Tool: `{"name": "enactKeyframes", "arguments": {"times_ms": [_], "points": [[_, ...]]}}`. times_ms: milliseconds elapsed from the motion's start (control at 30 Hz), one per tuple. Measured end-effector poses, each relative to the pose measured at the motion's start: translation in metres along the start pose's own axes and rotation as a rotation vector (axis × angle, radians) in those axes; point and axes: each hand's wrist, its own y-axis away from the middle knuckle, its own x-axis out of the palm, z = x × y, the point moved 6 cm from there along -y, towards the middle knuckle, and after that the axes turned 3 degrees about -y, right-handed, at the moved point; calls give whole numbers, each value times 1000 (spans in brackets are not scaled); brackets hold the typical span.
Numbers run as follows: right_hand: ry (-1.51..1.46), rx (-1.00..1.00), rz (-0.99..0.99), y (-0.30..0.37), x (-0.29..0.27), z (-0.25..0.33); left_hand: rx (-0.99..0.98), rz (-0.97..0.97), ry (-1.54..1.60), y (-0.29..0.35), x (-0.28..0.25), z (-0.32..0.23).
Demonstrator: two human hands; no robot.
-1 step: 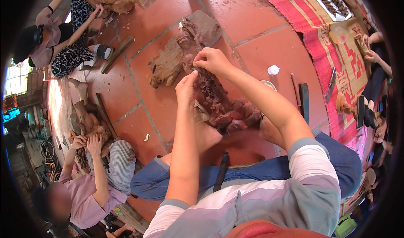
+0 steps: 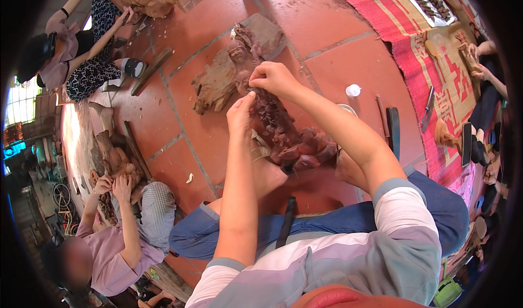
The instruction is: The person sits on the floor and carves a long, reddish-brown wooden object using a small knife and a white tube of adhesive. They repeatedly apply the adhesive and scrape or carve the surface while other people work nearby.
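A dark reddish-brown carved wooden figure [image 2: 280, 131] lies lengthwise in front of me, its broad base between my bare feet and its head end away from me. My left hand [image 2: 241, 113] is at the figure's left side, thumb and fingers pinched together. Just beyond it my right hand [image 2: 274, 79] reaches over the figure's upper part, its fingertips also closed in a pinch. Anything between the fingers is too small or hidden to make out. Under the figure's far end rests a rough, weathered piece of wood [image 2: 213, 87].
Right of the figure are a white round cap [image 2: 353, 90], a thin brown stick [image 2: 382, 114] and a dark flat bar [image 2: 393, 133] on red tiles. Beyond lies a red-and-tan woven mat [image 2: 406, 63]. Two co-workers at left handle wood carvings; another person's hands [image 2: 479, 60] work at far right.
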Motion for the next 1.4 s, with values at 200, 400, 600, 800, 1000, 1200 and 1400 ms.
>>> {"name": "enactKeyframes", "arguments": {"times_ms": [200, 400, 600, 800, 1000, 1200, 1400], "points": [[167, 52, 49, -14, 0, 3, -12, -21, -37, -2, -1, 2], [92, 67, 175, -20, -11, -2, -11, 1, -53, -3, -1, 1], [30, -131, 15, 1, -17, 14, -5, -13, -34, -2, -2, 2], [276, -351, -190, 25, -12, 23, -8, -4, -40, 0, 0, -1], [294, -375, -203, 31, -9, 23, -3, -12, -25, 0, 1, -1], [-37, -162, -325, 34, -36, 8, -10, -1, -30, 0, 0, -1], [182, -290, -300, 44, -16, 14, -4, 1, -42, -1, 0, 0]]}}
